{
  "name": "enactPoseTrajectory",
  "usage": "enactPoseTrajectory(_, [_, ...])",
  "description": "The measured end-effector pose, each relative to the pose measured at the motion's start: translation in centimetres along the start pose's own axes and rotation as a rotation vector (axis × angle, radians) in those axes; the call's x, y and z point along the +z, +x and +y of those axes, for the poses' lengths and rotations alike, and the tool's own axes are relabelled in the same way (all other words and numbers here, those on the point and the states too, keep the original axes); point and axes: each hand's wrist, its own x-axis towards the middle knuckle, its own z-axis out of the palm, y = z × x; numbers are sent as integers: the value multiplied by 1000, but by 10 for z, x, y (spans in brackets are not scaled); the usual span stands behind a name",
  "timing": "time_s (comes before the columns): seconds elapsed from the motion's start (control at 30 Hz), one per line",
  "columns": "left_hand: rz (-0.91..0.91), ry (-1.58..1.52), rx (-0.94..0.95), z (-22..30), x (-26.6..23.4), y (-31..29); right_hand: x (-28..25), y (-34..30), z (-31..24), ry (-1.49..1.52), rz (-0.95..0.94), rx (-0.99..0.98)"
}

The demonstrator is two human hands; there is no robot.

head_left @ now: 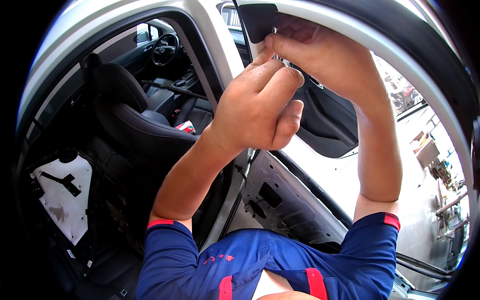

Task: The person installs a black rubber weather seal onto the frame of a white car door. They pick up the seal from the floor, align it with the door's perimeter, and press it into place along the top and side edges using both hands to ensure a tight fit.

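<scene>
Both of my hands are raised to the upper frame of an open white car door, beside a black corner piece [258, 22]. My left hand [260, 102] is closed, with its index finger reaching up to the right thumb and the other fingers curled in. My right hand [325, 57] is bent over from the right, its thumb pressed in and its fingers curled near the black piece. A small shiny metal bit [274, 30] shows by the right thumb tip. What either hand grips is mostly hidden by the fingers.
Below my arms is the door's bare metal inner side [295, 200], with holes. At left, a dark front seat [137, 117] and a steering wheel [165, 49] show inside the car. A white-backed panel [67, 197] lies in the rear. A dark door trim [327, 122] shows beyond.
</scene>
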Motion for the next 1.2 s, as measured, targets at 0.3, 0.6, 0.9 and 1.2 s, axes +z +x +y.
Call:
enactPoseTrajectory(0.3, [-15, 58, 29, 1, -1, 3, -3, -6, -5, -31, -42, -17])
enactPoseTrajectory(0.6, [-15, 97, 47, 1, 2, 2, 5, 3, -1, -311, 121, 57])
enactPoseTrajectory(0.9, [5, 82, 113, -5, -1, -4, 19, 4, 24, -372, 370, -187])
enactPoseTrajectory(1.2, [456, 317, 187, -46, -27, 26, 24, -3, 35, -260, 400, -278])
